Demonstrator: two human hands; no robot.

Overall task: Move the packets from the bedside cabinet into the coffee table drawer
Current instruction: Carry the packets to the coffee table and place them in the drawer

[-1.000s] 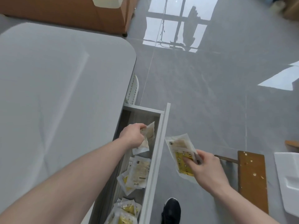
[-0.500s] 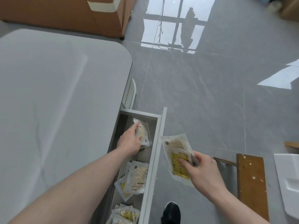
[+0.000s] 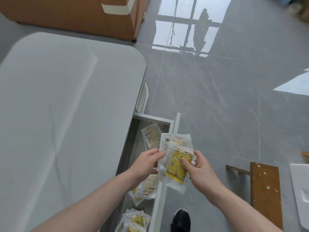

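The coffee table drawer (image 3: 173,129) stands pulled out from the grey table (image 3: 66,114). Above its front edge both hands hold a small stack of clear packets (image 3: 175,158), the top one with a yellow star-patterned item inside. My right hand (image 3: 199,168) grips the stack's right side with the thumb on the yellow part. My left hand (image 3: 147,163) pinches its left edge. A beige packet (image 3: 151,137) lies alone at the drawer's far end. More packets (image 3: 147,188) lie under my left hand, and several others (image 3: 135,221) at the near end.
A brown cabinet (image 3: 100,15) stands beyond the table. At the right are a paint-spotted wooden stool (image 3: 265,195) and a white object (image 3: 301,191). My black shoe (image 3: 181,221) is on the glossy grey tile floor beside the drawer front.
My left hand let go of the beige packet at the drawer's far end and came back to the stack. My right hand brought the stack left, over the drawer front.
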